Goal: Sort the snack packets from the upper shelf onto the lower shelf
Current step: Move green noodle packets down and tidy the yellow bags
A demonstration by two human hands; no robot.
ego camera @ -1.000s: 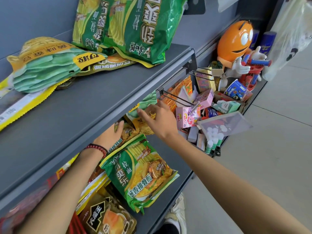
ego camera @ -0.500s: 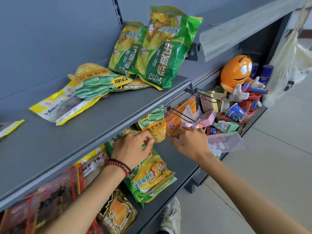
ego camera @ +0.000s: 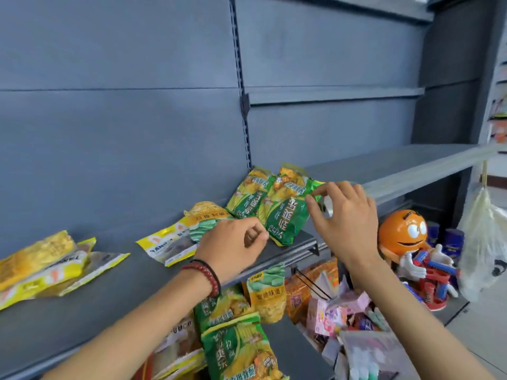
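A large green snack packet (ego camera: pixel 285 215) leans against the back panel on the upper shelf (ego camera: pixel 109 292), with a second green packet (ego camera: pixel 247 198) just behind it. My right hand (ego camera: pixel 343 215) pinches the large packet's upper right corner between thumb and forefinger. The curled thumb and forefinger of my left hand (ego camera: pixel 233 245) pinch its lower left edge. A yellow-green packet (ego camera: pixel 205 218) and yellow packets (ego camera: pixel 164 242) lie further left. On the lower shelf, under my arms, sit several green and yellow packets (ego camera: pixel 241 349).
More yellow packets (ego camera: pixel 38 261) lie at the upper shelf's left end. An orange figurine (ego camera: pixel 403 237), small boxes (ego camera: pixel 326 314) and wire hooks (ego camera: pixel 310 283) crowd the lower right. A white plastic bag (ego camera: pixel 482 242) hangs at the right.
Both hands rose from the lower shelf to the upper shelf and reached the large green packet. The view tilted upward.
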